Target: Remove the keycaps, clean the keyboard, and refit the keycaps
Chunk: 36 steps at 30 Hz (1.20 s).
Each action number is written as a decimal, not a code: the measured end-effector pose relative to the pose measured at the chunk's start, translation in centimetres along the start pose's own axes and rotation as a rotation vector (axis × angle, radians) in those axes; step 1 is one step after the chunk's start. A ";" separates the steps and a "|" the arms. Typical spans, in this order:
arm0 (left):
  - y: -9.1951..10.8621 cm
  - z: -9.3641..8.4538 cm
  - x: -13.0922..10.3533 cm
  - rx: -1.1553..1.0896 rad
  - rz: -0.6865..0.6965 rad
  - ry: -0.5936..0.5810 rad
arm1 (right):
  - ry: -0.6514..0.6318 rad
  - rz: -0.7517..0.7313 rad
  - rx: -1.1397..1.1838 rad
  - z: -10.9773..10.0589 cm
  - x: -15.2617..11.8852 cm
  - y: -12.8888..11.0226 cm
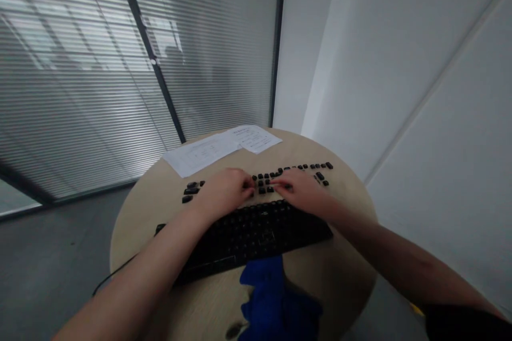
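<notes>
Rows of loose black keycaps [262,191] lie on a round wooden table, behind a black keyboard [256,237]. My left hand [226,189] rests over the left part of the rows, its fingers curled in and closed. Whether a keycap sits between its fingertips is hidden. From the right, my right hand [300,189] reaches in with thumb and index finger drawn together, the fingertips close beside the middle keycaps. What they pinch, if anything, is too small to tell. My forearms cover parts of the keyboard's left and right ends.
Printed paper sheets [204,152] lie at the table's [136,213] far edge. A crumpled blue cloth-like thing [268,298] is at the near side, partly over the keyboard's front edge. A cable [112,276] runs off at the left. Blinds and a white wall [420,64] stand behind.
</notes>
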<state>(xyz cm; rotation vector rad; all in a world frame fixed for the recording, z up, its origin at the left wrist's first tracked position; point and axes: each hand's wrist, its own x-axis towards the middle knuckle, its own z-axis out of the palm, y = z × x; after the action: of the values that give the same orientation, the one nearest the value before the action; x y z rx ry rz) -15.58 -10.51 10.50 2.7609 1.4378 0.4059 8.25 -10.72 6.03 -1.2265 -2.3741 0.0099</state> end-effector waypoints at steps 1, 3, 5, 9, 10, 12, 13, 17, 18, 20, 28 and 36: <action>-0.2 0.4 2.1 -0.006 0.002 -0.023 | -0.015 0.084 -0.041 -0.7 0.9 2.1; -0.6 2.0 6.4 -0.054 -0.040 -0.086 | -0.102 0.254 -0.148 -1.6 2.8 6.3; -1.1 4.1 10.5 -0.086 -0.062 -0.170 | -0.165 0.298 -0.177 -1.8 4.5 9.9; -1.5 8.1 16.3 -0.081 -0.042 -0.206 | -0.265 0.264 -0.186 -0.4 6.8 13.7; -1.6 8.8 17.2 -0.081 -0.031 -0.212 | -0.288 0.245 -0.185 0.0 7.1 14.2; -1.6 9.9 18.6 -0.081 -0.005 -0.232 | -0.332 0.210 -0.180 0.8 7.7 14.8; -1.7 10.3 19.1 -0.080 0.006 -0.246 | -0.354 0.196 -0.177 1.1 7.9 15.0; -1.9 11.2 20.1 -0.068 0.032 -0.291 | -0.418 0.158 -0.158 1.9 8.3 15.6; -2.0 11.3 20.2 -0.063 0.034 -0.294 | -0.426 0.151 -0.152 2.1 8.4 15.6; -2.1 11.4 20.3 -0.047 0.038 -0.294 | -0.434 0.144 -0.138 2.4 8.5 15.7; -1.7 6.7 16.9 -0.047 0.023 -0.281 | -0.356 0.188 -0.104 1.7 8.7 14.5; 0.2 1.4 1.1 -0.255 0.271 -0.169 | -0.088 0.029 0.267 -0.2 -1.1 3.9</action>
<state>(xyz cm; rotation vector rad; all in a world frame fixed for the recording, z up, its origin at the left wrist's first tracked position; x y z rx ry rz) -14.54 -9.59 9.44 2.7062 0.9097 0.3219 11.89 -9.30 4.92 -1.1519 -2.3362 0.3848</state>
